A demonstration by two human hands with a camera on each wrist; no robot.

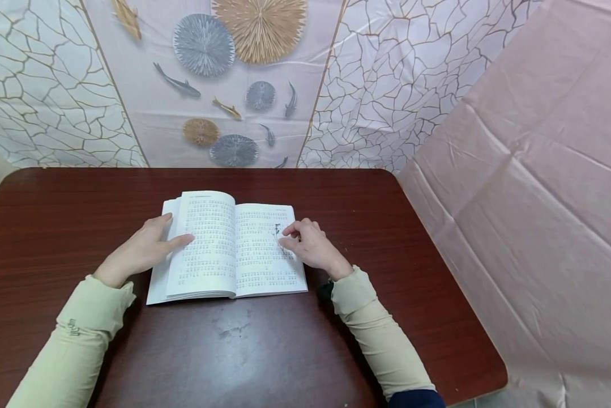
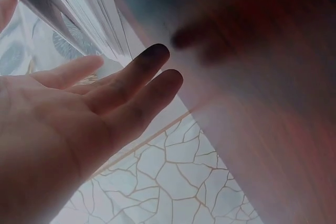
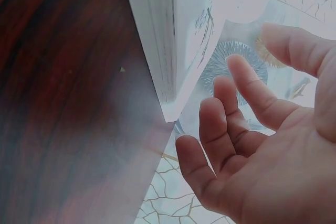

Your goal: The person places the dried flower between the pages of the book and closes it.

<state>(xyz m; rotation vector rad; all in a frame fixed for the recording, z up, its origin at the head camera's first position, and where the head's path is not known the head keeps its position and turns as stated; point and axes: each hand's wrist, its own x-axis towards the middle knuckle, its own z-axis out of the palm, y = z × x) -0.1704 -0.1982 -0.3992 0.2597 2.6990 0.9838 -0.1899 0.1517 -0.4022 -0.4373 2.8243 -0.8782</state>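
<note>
An open book (image 1: pixel 208 249) with printed pages lies on the table, its left-hand leaves slightly raised. My left hand (image 1: pixel 137 252) is at the book's left edge, thumb over the printed page and the other fingers extended by the edge. In the left wrist view, the fingers of that hand (image 2: pixel 105 103) look straight. A thin dark dried flower sprig (image 1: pixel 277 231) lies on the right page. Just beside it hovers my right hand (image 1: pixel 312 245), thumb and forefinger apart. The right wrist view shows this hand (image 3: pixel 257 145) loosely curved, holding nothing, near the sprig (image 3: pixel 208 30).
The dark reddish-brown table (image 1: pixel 387 283) has a rounded back right corner. Behind it hangs a patterned cloth (image 1: pixel 223 113) with fish and round motifs, and a plain pinkish cloth (image 1: pixel 529 198) slopes down along the right side.
</note>
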